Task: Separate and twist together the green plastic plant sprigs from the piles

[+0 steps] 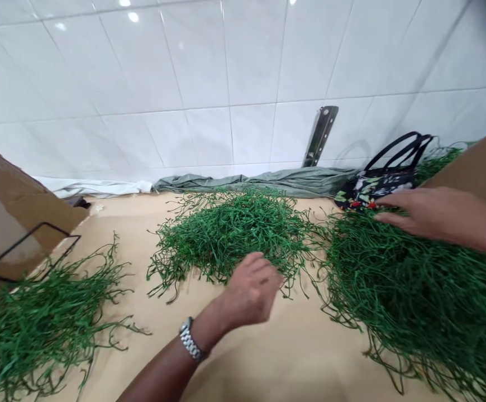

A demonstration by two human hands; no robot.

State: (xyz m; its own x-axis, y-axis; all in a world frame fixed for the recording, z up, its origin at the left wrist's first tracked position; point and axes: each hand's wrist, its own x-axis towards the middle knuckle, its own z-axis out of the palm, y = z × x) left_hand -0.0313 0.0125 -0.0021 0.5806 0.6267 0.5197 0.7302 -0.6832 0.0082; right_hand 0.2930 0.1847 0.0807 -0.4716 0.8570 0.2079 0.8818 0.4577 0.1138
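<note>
A middle pile of thin green stem-like strands (pixel 234 229), many with small knobs at their ends, lies on the tan surface. At its front edge is my left hand (pixel 255 287), back turned up and fingers curled closed; whatever they may hold is hidden. A silver watch (pixel 191 339) circles that wrist. My right hand (pixel 419 211) hovers over or touches the far edge of a bigger right-hand pile of the same strands (pixel 414 290). Its fingers are stretched out, thumb apart, with nothing visible between them.
Another strand pile (pixel 37 329) lies at left, beside a cardboard box (pixel 12 195) and a black wire frame (pixel 29 240). A flowered bag (pixel 377 187) stands behind the right pile. Grey-green cloth (pixel 243 183) runs along the tiled wall (pixel 201 72), below a metal bracket (pixel 320 135).
</note>
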